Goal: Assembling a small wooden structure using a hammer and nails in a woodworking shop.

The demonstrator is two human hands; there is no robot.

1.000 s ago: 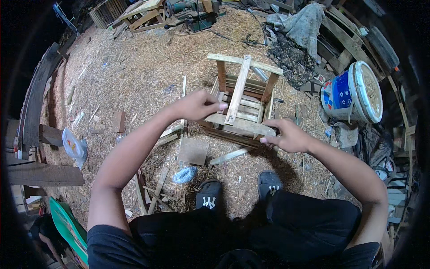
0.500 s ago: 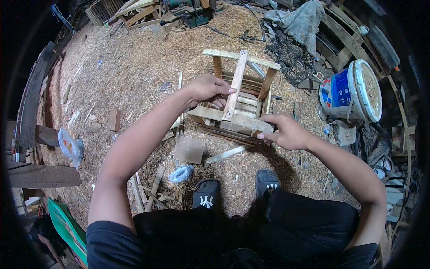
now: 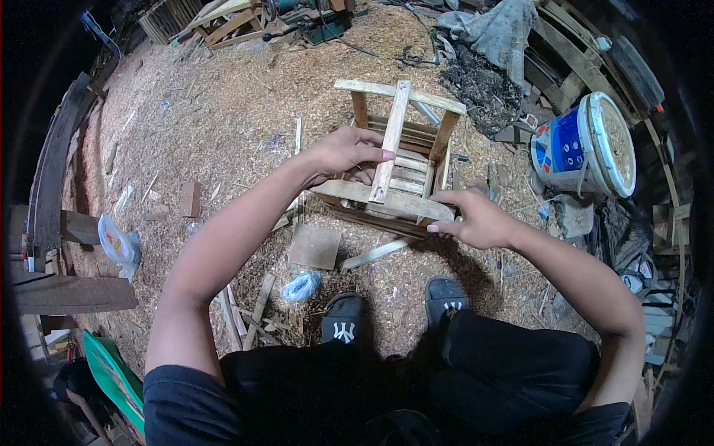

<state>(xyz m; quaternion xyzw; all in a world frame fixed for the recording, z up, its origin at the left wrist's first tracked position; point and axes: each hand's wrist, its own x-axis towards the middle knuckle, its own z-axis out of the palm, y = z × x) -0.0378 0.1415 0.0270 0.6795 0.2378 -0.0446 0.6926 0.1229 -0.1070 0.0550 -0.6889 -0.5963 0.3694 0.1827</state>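
Observation:
A small slatted wooden crate [image 3: 444,136] with corner posts stands on the ground in front of me. A loose-looking wooden slat [image 3: 395,126] lies across its top, from the far rail [image 3: 431,99] to the near rail [image 3: 346,191]. My left hand [image 3: 343,157] closes on the slat around its middle, the thumb on top and the other fingers partly hidden below. At the crate's near right corner, my right hand [image 3: 476,218] pinches the end of the near rail, thumb on the front face and fingers over the top.
Wood shavings cover the ground. A square board piece [image 3: 315,247], a blue twine bundle [image 3: 301,286] and wood strips [image 3: 379,253] lie near my sandals. A white-and-blue bucket [image 3: 569,152] is at right, a plastic bag [image 3: 119,245] at left, a green machine [image 3: 325,28] far off.

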